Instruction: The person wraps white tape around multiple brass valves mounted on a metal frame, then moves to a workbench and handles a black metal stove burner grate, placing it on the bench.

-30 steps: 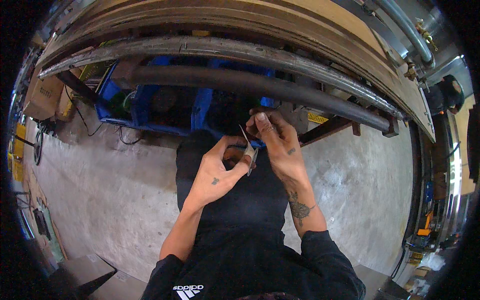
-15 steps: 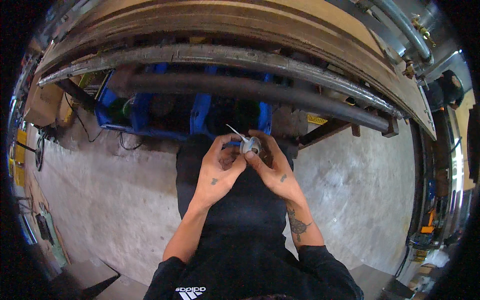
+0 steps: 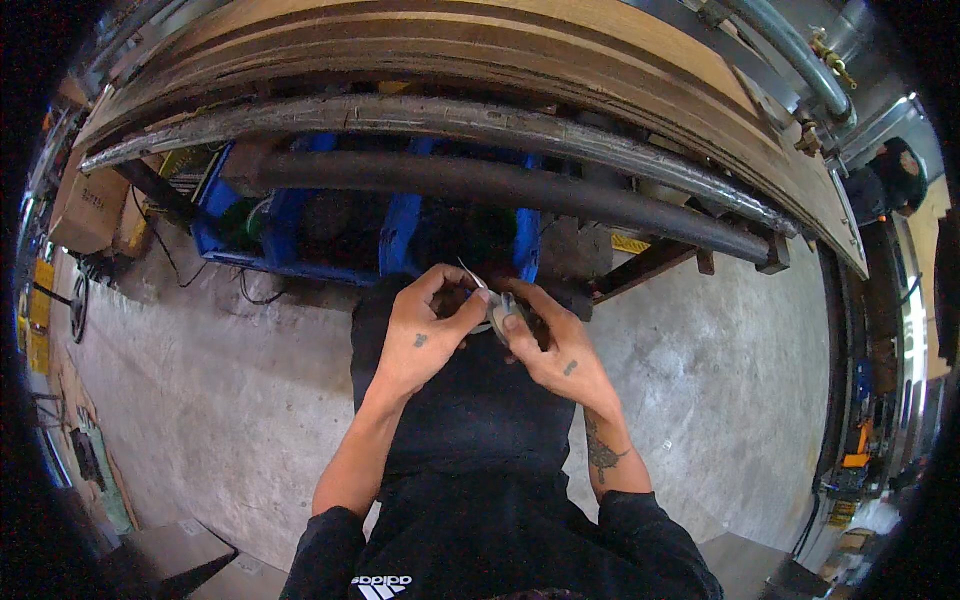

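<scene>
Two hands are met over a small grey roll (image 3: 497, 312): it is pinched by the left hand (image 3: 425, 335) and right hand (image 3: 550, 350). Bare concrete floor (image 3: 230, 400) is spread below them, a dark pipe (image 3: 500, 185) and blue crates (image 3: 400, 230) just beyond.

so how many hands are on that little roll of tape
2: the left hand pinches the tape roll from the left, and the right hand grips it from the right. No other hands show.
</scene>
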A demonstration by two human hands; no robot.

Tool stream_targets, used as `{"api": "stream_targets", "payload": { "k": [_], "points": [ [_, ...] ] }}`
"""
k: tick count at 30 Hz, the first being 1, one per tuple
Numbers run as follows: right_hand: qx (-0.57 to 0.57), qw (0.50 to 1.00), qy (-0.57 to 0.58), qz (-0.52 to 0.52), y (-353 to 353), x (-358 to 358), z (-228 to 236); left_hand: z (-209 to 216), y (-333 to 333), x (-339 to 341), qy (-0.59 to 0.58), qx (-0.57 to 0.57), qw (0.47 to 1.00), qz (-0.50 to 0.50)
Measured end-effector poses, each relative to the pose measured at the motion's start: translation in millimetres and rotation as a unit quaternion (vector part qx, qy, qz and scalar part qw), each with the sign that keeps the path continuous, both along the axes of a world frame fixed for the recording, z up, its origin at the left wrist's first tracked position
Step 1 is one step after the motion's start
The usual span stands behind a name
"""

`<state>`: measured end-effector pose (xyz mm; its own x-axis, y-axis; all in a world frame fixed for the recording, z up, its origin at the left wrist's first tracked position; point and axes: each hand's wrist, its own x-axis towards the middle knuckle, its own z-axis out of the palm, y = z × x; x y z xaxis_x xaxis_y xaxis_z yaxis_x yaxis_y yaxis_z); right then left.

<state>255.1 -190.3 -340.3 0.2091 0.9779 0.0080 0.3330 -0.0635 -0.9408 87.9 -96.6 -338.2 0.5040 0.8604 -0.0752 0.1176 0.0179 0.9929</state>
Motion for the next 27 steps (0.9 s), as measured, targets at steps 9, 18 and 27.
{"api": "stream_targets", "payload": {
  "k": [9,18,27],
  "points": [
    [0.028,0.998,-0.062,-0.007,-10,5,20,5,-3,11,-0.089,-0.053,0.995,-0.002],
    [0.005,0.996,-0.012,-0.086,-17,10,30,13,-8,27,-0.130,-0.008,0.991,-0.007],
    [0.041,0.992,-0.058,-0.108,-17,15,32,15,-20,40,-0.054,0.090,0.994,0.032]
  ]
}}
